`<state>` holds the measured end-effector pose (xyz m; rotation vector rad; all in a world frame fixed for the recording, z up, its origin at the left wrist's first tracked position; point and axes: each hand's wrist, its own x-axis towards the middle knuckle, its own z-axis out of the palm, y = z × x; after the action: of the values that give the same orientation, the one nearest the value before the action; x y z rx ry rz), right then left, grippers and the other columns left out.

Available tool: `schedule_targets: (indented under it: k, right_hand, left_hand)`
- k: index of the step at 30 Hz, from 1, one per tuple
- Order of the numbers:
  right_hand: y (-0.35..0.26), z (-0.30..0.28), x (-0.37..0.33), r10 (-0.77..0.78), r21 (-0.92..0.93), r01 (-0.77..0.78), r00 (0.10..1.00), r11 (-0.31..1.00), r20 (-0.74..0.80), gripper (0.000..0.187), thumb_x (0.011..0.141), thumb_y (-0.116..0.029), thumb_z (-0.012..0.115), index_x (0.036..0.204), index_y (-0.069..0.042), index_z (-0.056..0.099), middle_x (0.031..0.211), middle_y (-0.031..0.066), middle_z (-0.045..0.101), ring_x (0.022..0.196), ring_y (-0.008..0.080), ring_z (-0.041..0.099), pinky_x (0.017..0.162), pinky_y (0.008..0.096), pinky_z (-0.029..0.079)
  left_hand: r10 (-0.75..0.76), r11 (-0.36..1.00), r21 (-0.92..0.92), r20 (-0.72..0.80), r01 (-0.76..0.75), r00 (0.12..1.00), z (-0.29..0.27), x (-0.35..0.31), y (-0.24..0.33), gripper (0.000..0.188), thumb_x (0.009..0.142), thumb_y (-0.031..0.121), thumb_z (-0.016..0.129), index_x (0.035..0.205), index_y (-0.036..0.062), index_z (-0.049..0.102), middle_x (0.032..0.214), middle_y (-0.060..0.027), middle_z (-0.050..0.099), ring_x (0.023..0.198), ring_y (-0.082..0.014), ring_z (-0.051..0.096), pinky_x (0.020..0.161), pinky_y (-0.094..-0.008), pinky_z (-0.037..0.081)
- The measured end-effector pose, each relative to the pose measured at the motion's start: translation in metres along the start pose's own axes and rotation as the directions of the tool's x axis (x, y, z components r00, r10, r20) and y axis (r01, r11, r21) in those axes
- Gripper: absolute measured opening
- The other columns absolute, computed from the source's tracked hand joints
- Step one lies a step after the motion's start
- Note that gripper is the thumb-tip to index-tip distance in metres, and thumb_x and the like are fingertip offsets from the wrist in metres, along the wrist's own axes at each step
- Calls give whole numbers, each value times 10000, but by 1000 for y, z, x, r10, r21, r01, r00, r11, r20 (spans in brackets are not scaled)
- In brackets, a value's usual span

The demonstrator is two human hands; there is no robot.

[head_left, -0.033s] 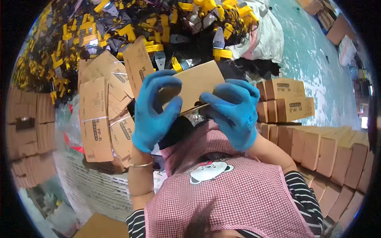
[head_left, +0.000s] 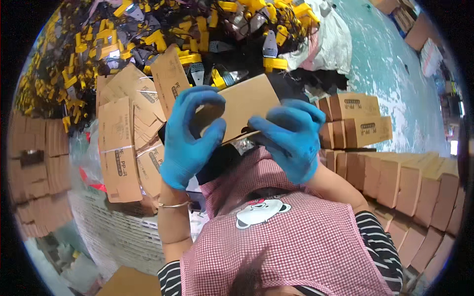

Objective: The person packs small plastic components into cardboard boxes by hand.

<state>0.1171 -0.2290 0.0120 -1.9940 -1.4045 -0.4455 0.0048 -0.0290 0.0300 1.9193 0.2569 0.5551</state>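
Observation:
A plain brown cardboard box (head_left: 250, 101) is tilted in front of my chest, between my two blue-gloved hands. Around its left end curl the fingers and thumb of my left hand (head_left: 191, 130). My right hand (head_left: 295, 135) is closed at the box's right end, its fingertips at the near edge. A small dark spot or gap shows by those fingertips; I cannot make out what it is. The box's underside and the far fingers are hidden.
Beyond the box lies a big heap of yellow-and-grey gun-shaped tools (head_left: 106, 42) with black cords. Flattened cartons (head_left: 116, 148), tied in bundles, stand at left. Rows of filled-out cartons (head_left: 385, 180) line the right side. A white sack (head_left: 328, 47) lies at the far right.
My left hand has shifted very slightly left. The box and my right hand are almost where they were, with the same hold.

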Motion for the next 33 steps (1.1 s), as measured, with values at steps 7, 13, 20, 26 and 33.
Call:
schedule_targets:
  k: [7, 13, 20, 26, 33]
  right_hand:
    - [-14, 12, -30, 343, 410, -321, 939, 854, 22, 320, 781, 14, 758, 1081, -91, 726, 968, 47, 632, 870, 190, 607, 764, 301, 500]
    - [-26, 2, -15, 665, 726, -668, 468, -165, 582, 192, 910, -61, 718, 1065, 13, 635, 931, 106, 716, 806, 154, 707, 752, 271, 588]
    - [-25, -5, -12, 625, 688, -723, 568, 68, 535, 230, 893, -90, 739, 1052, 39, 634, 913, 115, 714, 772, 146, 704, 714, 265, 592]
    - [-28, -5, -9, 655, 683, -720, 458, -124, 602, 256, 890, -98, 747, 1075, 31, 626, 904, 101, 705, 754, 156, 704, 712, 259, 591]
    - [7, -19, -35, 132, 426, -424, 567, -799, 813, 406, 1017, -312, 565, 1238, 29, 582, 1137, 151, 691, 1063, 272, 696, 914, 382, 578]
  left_hand:
    - [152, 966, 202, 72, -163, 986, 20, 17, 1, 292, 816, 12, 563, 1108, 9, 577, 1119, -167, 590, 1060, -329, 577, 983, -410, 441]
    - [125, 971, 205, -16, -119, 992, 35, 11, 0, 303, 809, 18, 570, 1112, 16, 577, 1095, -146, 625, 1052, -303, 578, 975, -393, 444]
    - [55, 982, 184, -36, -48, 998, 33, 1, 2, 302, 815, 51, 573, 1115, 18, 588, 1106, -142, 637, 1048, -293, 579, 980, -395, 443]
    - [103, 930, 354, 13, -101, 995, 38, -5, 11, 342, 809, 52, 587, 1149, 15, 581, 1130, -157, 615, 1085, -322, 558, 987, -410, 432]
    - [212, 852, 467, 108, -238, 971, 32, -12, 25, 563, 785, 263, 800, 1244, 47, 555, 1237, -145, 584, 1164, -361, 506, 994, -459, 406]
